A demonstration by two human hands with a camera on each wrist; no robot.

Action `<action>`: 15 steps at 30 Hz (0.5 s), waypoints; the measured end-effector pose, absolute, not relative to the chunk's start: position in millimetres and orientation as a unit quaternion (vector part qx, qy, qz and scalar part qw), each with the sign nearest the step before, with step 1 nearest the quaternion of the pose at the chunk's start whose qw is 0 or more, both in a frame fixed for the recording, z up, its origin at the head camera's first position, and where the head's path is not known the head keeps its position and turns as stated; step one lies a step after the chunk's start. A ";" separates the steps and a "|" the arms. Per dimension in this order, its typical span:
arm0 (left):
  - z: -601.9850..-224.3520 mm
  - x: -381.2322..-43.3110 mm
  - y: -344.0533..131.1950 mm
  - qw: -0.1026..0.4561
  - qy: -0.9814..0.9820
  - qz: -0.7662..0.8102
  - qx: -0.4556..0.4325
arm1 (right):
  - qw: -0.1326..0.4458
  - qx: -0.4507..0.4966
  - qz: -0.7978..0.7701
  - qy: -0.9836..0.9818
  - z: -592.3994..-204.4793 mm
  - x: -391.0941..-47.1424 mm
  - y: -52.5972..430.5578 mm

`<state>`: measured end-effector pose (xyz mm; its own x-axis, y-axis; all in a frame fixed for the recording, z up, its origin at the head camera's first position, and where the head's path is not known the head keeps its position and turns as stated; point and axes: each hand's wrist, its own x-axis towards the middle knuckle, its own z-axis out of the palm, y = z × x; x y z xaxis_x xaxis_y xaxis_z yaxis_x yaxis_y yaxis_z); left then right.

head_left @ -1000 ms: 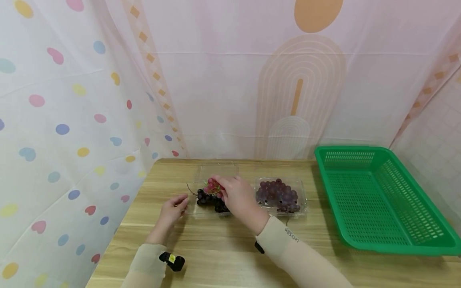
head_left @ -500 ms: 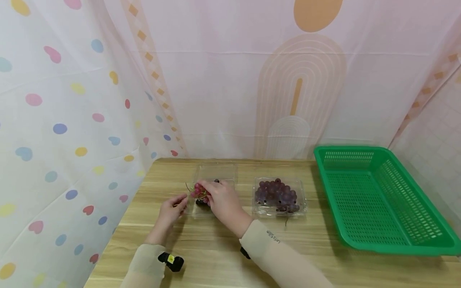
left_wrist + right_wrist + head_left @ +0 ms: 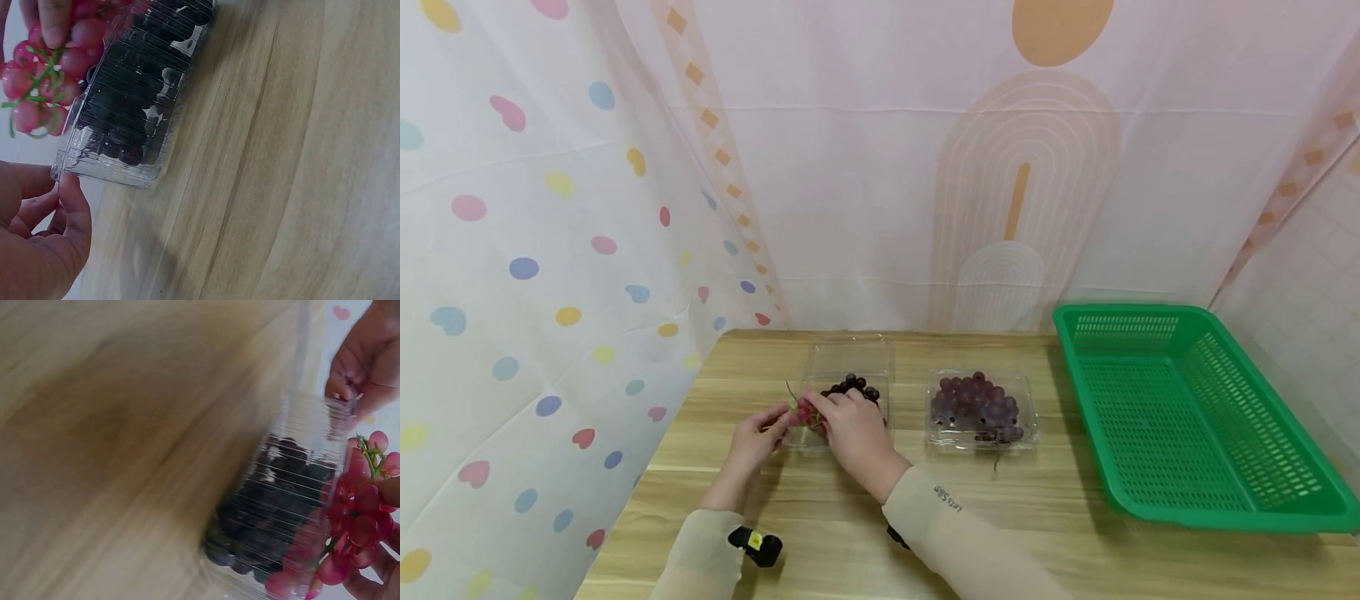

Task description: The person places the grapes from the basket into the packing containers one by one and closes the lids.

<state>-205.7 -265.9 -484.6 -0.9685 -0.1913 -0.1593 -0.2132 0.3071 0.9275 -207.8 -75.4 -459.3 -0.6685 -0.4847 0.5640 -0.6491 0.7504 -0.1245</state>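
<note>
My right hand (image 3: 856, 431) holds a bunch of red grapes (image 3: 74, 61) with green stems over the left clear plastic box (image 3: 150, 177). Dark grapes (image 3: 852, 382) fill that box, seen through its ribbed wall in both wrist views. With thumb and fingertips, my left hand (image 3: 47, 231) pinches the rim at the box's left corner. The hinged lid (image 3: 848, 356) of this box lies back behind it. To the right stands a second clear plastic box (image 3: 1028, 417) with purple grapes (image 3: 976, 400) inside.
A large green plastic basket (image 3: 1180, 433) stands at the right of the wooden table (image 3: 850, 533). Patterned curtains (image 3: 865, 167) hang behind and at the left. From the second box a thin stem (image 3: 996, 461) sticks out at the front.
My right hand has moved left and down with the red grapes, from above the dark grapes to the box's left side. The left hand stays at the corner.
</note>
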 end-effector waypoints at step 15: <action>-480.7 -202.4 -265.7 0.026 0.810 0.573 -0.123 | 0.220 0.310 0.123 -0.917 -468.9 -210.7 -78.1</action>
<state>-202.4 -265.7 -480.7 -0.9686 -0.1692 -0.1821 -0.2280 0.3128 0.9221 -210.7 -78.1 -468.9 -0.7109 -0.5150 0.4790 -0.6231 0.7770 -0.0892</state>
